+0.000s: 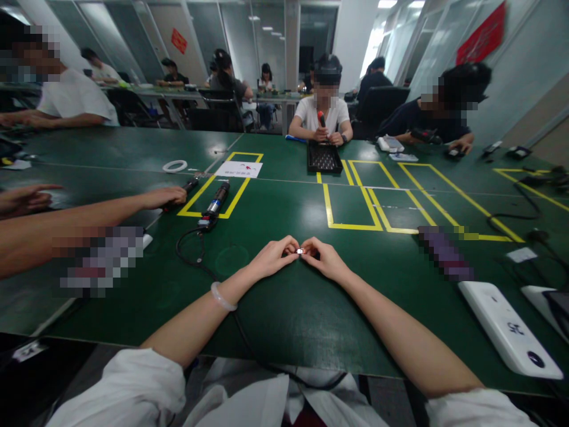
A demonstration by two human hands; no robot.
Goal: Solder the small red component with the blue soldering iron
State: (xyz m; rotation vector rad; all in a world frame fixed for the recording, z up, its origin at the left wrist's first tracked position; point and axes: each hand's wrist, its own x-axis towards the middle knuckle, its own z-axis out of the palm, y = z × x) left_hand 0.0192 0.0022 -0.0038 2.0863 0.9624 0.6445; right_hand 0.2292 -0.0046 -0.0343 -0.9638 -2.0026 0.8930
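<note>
My left hand [274, 256] and my right hand [325, 258] meet at the middle of the green table [284, 308]. Both pinch a tiny shiny metal part [299, 251] between their fingertips, just above the tabletop. A pale bangle [222, 298] sits on my left wrist. An electric screwdriver [215, 206] with a black cable lies to the upper left, inside a yellow taped box.
A co-worker's arm [89, 222] reaches in from the left, its hand on a dark tool [186, 187]. A black parts tray [324, 158] stands before a person opposite. A white device [507, 327] lies at the right. Yellow tape outlines, a white tape ring [175, 166] and a paper sheet [239, 169] mark the table.
</note>
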